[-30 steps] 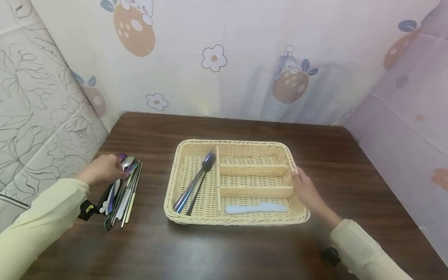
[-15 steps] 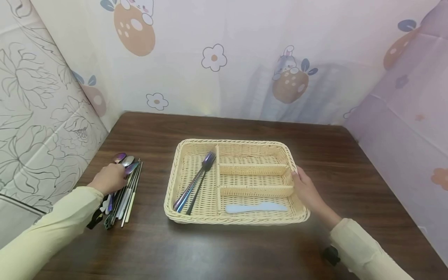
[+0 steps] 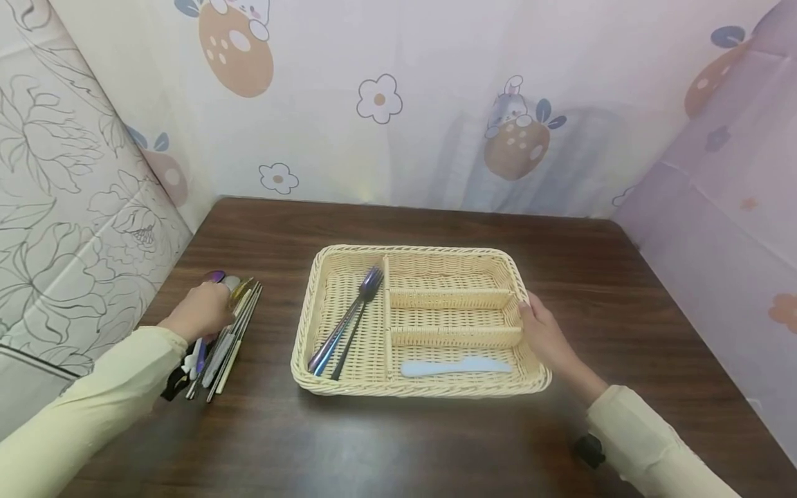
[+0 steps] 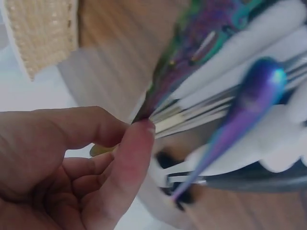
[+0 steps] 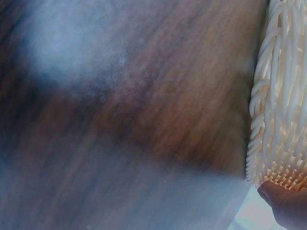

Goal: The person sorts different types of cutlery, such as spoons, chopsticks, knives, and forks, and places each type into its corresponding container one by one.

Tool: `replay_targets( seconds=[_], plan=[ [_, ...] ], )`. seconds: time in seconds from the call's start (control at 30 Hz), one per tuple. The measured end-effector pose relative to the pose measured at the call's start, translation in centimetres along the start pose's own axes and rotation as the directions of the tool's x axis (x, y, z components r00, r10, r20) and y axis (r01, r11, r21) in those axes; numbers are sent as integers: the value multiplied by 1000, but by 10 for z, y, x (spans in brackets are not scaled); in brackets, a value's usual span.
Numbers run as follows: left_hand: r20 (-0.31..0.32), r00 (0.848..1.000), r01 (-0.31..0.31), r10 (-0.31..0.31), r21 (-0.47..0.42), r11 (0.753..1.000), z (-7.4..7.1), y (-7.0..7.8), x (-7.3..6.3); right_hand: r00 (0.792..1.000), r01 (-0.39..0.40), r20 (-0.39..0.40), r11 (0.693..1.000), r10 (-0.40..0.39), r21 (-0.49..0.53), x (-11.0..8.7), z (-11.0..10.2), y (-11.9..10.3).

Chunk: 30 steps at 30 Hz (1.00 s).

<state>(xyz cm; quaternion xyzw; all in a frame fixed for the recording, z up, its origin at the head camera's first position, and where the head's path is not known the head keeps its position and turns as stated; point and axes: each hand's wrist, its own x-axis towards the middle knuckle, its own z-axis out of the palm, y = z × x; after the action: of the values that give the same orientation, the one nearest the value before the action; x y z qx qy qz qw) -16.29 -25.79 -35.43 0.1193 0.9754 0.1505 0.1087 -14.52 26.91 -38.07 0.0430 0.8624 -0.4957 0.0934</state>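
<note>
Over the cutlery pile at the left of the table, my left hand pinches an iridescent spoon between thumb and forefinger. The left wrist view shows the spoon's ornate green-purple handle rising from the fingertips, its bowl mostly hidden behind the hand. Around it lie chopsticks, other spoons, white handles and a purple-blue handle. My right hand grips the right end of the woven cutlery basket; in the right wrist view only part of that hand shows.
In the basket's left compartment lie several forks. A pale blue plastic knife lies in the front right compartment, and two dividers separate the right side. Patterned cloth hangs behind the dark wooden table.
My left hand has closed on the iridescent spoon, which has turned, its bowl now looking golden. Nearby chopsticks and handles have shifted a little. The right hand has stayed on the basket.
</note>
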Motion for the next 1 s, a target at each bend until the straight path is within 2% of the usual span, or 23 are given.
replay_targets(
  seconds=[0.13,0.27,0.43,0.53,0.73,1.0],
  plan=[
    [-6,1000,-4,4,41,999,-14,13,3,1000,9,-3,1000,-9,4,-1,-2,1],
    [-26,999,-25,28,107,994,-34,32,8,1000,17,-8,1000,-17,5,-1,-3,2],
    [-44,994,-91,98,144,985,-60,67,19,1000,26,-14,999,-25,25,-1,-5,4],
    [-42,991,-122,129,144,982,-69,92,29,999,31,-10,999,-30,37,-2,-5,5],
    [-4,985,-173,175,122,977,-64,139,62,999,37,-7,998,-37,56,-2,-4,7],
    [47,964,-266,262,97,959,-50,199,104,999,42,-8,998,-41,56,0,1,9]
  ],
)
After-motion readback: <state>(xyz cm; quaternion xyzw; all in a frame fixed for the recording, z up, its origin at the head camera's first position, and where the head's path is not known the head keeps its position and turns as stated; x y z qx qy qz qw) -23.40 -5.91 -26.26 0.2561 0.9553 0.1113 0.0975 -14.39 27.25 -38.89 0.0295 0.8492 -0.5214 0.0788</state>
